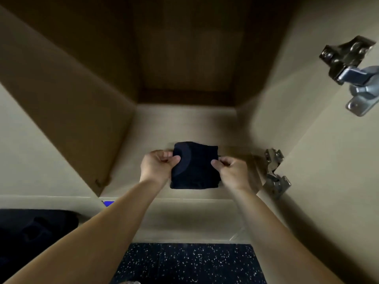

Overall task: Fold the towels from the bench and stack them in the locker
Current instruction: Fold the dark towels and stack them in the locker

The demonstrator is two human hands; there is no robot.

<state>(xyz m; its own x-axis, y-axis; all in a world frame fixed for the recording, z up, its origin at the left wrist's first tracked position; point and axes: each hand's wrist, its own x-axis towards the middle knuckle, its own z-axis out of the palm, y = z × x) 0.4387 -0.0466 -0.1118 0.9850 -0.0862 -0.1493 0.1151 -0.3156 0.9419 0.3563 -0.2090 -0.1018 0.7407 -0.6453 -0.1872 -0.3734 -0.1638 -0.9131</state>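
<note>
Fingers (176,159) of left hand (156,167) and right hand (231,171) pinch a folded towel (194,167) inside the beige locker (184,124)

The dark folded towel (194,167) sits square and flat over the beige locker (184,124) floor.

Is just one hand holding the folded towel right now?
No, the left hand and the right hand each pinch one side of the folded dark towel over the floor of the locker.
</note>
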